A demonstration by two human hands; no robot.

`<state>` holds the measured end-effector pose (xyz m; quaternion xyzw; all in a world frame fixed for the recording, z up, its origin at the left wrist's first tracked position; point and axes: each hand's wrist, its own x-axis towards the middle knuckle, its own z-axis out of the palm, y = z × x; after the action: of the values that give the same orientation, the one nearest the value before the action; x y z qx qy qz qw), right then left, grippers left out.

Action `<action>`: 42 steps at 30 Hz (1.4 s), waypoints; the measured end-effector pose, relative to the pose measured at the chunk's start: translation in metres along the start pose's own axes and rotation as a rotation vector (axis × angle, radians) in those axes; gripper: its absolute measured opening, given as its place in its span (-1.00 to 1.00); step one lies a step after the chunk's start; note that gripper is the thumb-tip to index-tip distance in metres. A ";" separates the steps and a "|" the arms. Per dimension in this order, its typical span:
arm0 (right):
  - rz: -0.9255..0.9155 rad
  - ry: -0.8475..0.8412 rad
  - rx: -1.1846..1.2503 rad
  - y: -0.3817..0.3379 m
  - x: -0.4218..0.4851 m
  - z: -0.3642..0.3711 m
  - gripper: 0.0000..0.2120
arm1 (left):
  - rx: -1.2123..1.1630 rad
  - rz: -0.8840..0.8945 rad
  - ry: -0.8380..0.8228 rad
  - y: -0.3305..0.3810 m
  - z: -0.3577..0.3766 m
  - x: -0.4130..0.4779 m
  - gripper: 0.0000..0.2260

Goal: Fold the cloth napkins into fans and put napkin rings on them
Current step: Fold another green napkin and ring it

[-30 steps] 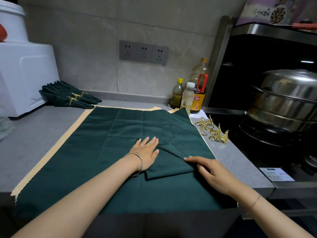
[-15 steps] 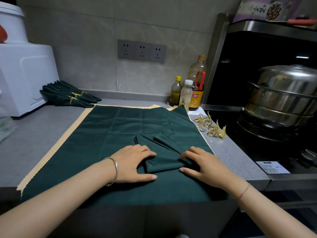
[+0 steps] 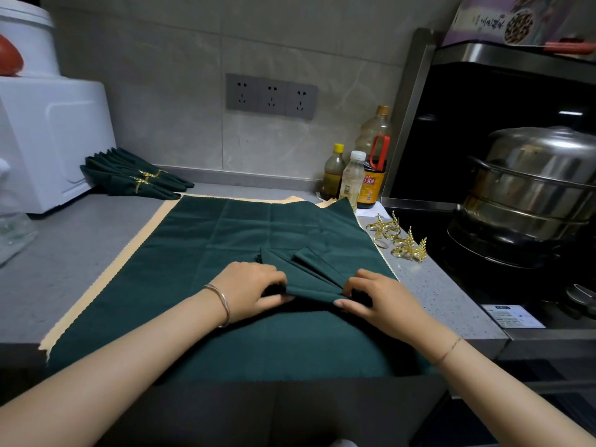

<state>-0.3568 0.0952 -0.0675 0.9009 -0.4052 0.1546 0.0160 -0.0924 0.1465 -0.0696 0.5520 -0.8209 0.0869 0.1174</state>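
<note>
At the far left of the frame a white appliance [image 3: 54, 140] stood on the grey worktop [image 3: 64, 253]. Just beside it, in the upper left, lay the finished napkins [image 3: 135, 180], dark green fans already banded in gold.

A large green cloth [image 3: 209, 240] with a cream border covered the middle of the worktop. In the centre of the frame, on top of that cloth, lay the napkin [image 3: 309, 279] being worked, partly pleated, its folds splaying toward the wall.

The left hand [image 3: 251, 288] had its grip closed on the napkin's near left end, thumb and curled fingers pinching the cloth. The right hand [image 3: 377, 298] pinched the near right end the same way.

The step looked to be gathering another pleat. To do it well, both grips would need to lift the near edge together, keep the fold parallel to the last one and of matching depth, then press the crease flat before letting go so that the stack does not spring apart.

Right of centre, loose gold napkin rings [image 3: 400, 241] waited on the worktop just past the cloth's edge, with a steel steamer pot [image 3: 532, 188] at the far right.
</note>
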 end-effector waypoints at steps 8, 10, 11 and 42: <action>0.137 0.038 0.105 0.000 0.023 0.002 -0.76 | -0.432 -0.412 0.084 -0.001 0.008 0.026 -0.81; 0.157 0.019 0.137 -0.001 0.026 0.004 -0.75 | -0.350 -0.352 0.101 0.001 0.011 0.026 -0.66; 0.156 -0.004 0.146 -0.001 0.027 0.005 -0.70 | -0.292 -0.294 0.115 0.002 0.012 0.027 -0.57; -0.234 0.074 -0.288 -0.022 0.047 0.028 -0.52 | -0.318 -0.166 -0.325 -0.004 0.029 0.037 -0.58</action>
<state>-0.3040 0.0718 -0.0783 0.9239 -0.3149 0.1252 0.1777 -0.1046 0.1040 -0.0861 0.5990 -0.7842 -0.1433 0.0760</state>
